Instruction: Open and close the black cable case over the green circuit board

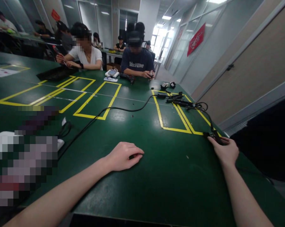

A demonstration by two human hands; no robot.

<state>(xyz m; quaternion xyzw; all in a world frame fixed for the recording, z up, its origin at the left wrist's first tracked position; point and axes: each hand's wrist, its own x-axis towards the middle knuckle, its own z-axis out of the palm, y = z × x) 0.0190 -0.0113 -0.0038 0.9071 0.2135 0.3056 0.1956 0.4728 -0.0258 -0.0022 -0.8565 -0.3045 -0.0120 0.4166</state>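
Note:
My left hand [125, 156] rests on the green table with its fingers curled and the fingertips close to the thumb. Whatever may lie inside that curl is too dark and small to make out. At the table's right edge, my right hand [227, 151] grips a small black device with a cable [214, 135]; part of it is hidden by the fingers. From there the black cable [210, 119] runs up to a bundle of black cables and tools [182, 102] lying over yellow tape.
Yellow tape rectangles [176, 130] mark the green table [151, 189]. A long black cord [123, 109] crosses it to the left. Across the table sit two people, with a power drill [128, 78] and a white device [112, 73] near them. Blurred-out items fill the left side.

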